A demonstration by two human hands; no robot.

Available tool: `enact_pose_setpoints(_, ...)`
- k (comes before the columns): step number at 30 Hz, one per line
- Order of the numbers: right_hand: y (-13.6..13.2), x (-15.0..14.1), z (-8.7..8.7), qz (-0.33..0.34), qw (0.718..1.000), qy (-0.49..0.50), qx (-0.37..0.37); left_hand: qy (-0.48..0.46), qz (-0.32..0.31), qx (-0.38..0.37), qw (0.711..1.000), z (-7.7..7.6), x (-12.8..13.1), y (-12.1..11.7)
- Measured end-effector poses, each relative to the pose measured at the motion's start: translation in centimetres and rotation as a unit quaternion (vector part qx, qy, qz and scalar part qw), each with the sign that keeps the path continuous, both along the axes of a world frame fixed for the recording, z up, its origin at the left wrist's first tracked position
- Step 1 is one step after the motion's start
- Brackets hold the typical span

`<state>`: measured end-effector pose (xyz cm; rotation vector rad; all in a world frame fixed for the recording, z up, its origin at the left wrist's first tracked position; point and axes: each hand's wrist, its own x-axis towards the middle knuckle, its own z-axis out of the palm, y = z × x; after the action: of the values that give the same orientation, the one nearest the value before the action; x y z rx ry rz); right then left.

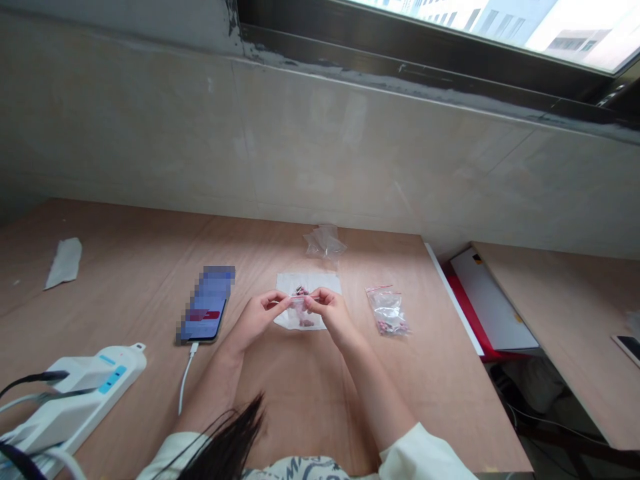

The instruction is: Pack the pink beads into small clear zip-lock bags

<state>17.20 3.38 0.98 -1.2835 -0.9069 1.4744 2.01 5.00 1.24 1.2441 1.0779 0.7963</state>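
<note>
Your wooden desk (125, 300) runs up to a pale wall, and near its middle your left hand (257, 319) and right hand (333, 313) hold a small clear bag (299, 308) in a narrow pinch, above a white paper sheet (330, 283) with pink pieces (306, 323) on it. A crumpled plastic wrap (325, 241) lies toward the far edge; a zip bag (387, 310) of pink pieces sits right of the sheet, still holding its contents. Whether your bag is sealed, you cannot tell

No readable text, labels or numbers anywhere
</note>
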Motion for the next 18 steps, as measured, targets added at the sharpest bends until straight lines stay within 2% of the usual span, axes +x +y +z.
enact_pose_setpoints(4,-0.4,0.1,-0.1,0.008,1.000,-0.010,0.010,0.008,0.026,-0.010,1.000,-0.1,-0.1,-0.2)
enact_pose_setpoints(11,-0.2,0.7,0.3,-0.013,1.000,0.000,0.006,0.004,-0.018,-0.011,1.000,0.0,-0.3,0.2)
enact_pose_setpoints(15,0.1,0.9,0.1,-0.006,1.000,-0.008,0.013,0.015,0.006,-0.002,1.000,0.4,-0.2,0.5)
enact_pose_setpoints(18,0.0,1.1,-0.5,-0.027,1.000,0.001,0.009,0.024,-0.002,-0.009,1.000,0.2,0.0,0.5)
